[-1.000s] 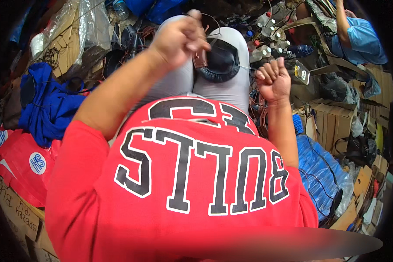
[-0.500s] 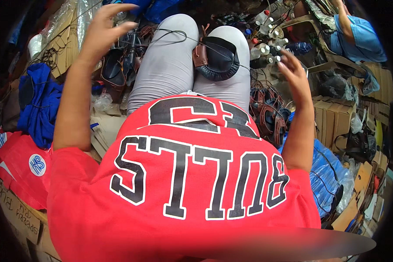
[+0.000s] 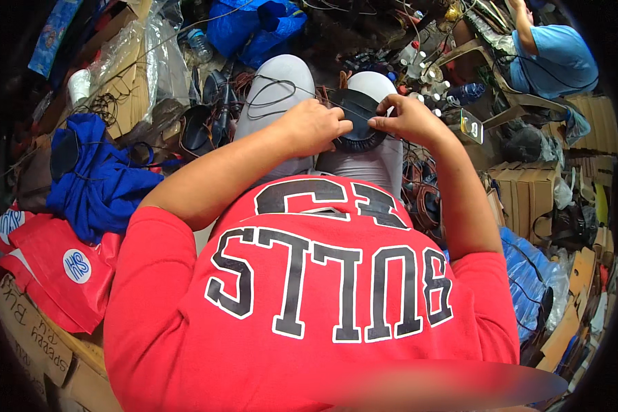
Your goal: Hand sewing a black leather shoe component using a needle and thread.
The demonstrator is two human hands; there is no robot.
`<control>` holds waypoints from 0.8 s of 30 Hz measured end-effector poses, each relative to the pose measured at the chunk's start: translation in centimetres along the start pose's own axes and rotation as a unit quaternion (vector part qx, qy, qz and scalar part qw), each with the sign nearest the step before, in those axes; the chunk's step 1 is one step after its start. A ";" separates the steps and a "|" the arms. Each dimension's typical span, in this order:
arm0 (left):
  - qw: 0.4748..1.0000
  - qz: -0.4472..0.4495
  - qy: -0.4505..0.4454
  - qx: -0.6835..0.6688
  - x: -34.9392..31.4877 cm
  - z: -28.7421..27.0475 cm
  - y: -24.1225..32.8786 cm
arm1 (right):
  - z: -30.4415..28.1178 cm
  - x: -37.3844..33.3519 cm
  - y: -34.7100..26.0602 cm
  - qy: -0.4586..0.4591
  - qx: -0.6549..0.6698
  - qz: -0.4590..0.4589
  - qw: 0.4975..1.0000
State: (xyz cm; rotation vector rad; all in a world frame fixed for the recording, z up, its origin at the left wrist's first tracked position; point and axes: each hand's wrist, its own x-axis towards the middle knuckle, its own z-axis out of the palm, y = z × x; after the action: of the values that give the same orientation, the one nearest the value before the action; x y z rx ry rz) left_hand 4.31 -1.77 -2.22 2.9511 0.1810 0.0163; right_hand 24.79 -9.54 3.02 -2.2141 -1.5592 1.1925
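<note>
A black leather shoe upper (image 3: pixel 358 103) with a gathered, rounded edge rests on my right thigh. My left hand (image 3: pixel 317 128) is closed at its left side, fingertips over the black leather; what they pinch is hidden. Across from it, my right hand (image 3: pixel 410 119) pinches thumb and finger together above the upper's right side, at a thin black cord. That cord (image 3: pixel 271 104) lies in loops over my left knee and runs across toward the upper. The upper's brown part is mostly covered by my left hand and shadow.
Several dark shoe pieces (image 3: pixel 197 130) lie left of my legs, beside blue cloth (image 3: pixel 96 182). Small bottles (image 3: pixel 436 89) stand ahead on the right. Stacked cardboard (image 3: pixel 525 189) and a blue plastic bundle (image 3: pixel 521 264) are at my right. Another person in a blue shirt (image 3: pixel 563 62) sits at far right.
Both hands, raised wide apart before, have come down and inward to the shoe upper on my thigh. Their fingers have closed. The view has shifted slightly.
</note>
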 end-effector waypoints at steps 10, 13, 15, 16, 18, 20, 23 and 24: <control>0.990 0.003 0.113 0.085 -0.3 1.6 0.6 | 1.0 -1.6 1.4 -0.076 0.077 0.000 0.994; 0.982 -0.043 0.163 0.088 0.2 1.4 -0.5 | 1.7 -2.6 2.3 -0.009 0.191 -0.014 0.981; 0.980 -0.064 0.169 0.083 1.1 1.0 -0.8 | 1.8 -2.4 3.2 0.031 0.341 -0.004 0.939; 0.980 -0.063 0.167 0.084 1.0 1.1 -0.8 | 1.8 -2.1 3.4 0.031 0.343 -0.005 0.939; 0.989 -0.033 0.140 0.021 1.1 0.7 -0.7 | 1.5 -1.6 3.6 0.031 0.323 0.017 0.946; 0.993 -0.029 0.112 0.001 1.1 0.0 0.5 | 1.3 -0.6 3.7 0.022 0.305 -0.006 0.952; 0.991 -0.005 0.127 -0.046 1.7 -0.8 2.3 | 0.8 1.1 4.0 -0.026 0.256 -0.048 0.965; 0.991 -0.004 0.126 -0.047 1.8 -0.4 2.1 | 1.1 1.3 4.5 -0.026 0.257 -0.047 0.965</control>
State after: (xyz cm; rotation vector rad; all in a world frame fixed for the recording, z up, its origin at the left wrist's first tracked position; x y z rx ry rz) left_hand 6.30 -3.55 -1.41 2.8449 0.2213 0.3876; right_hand 27.40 -10.70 -0.84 -1.7673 -1.1795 1.4361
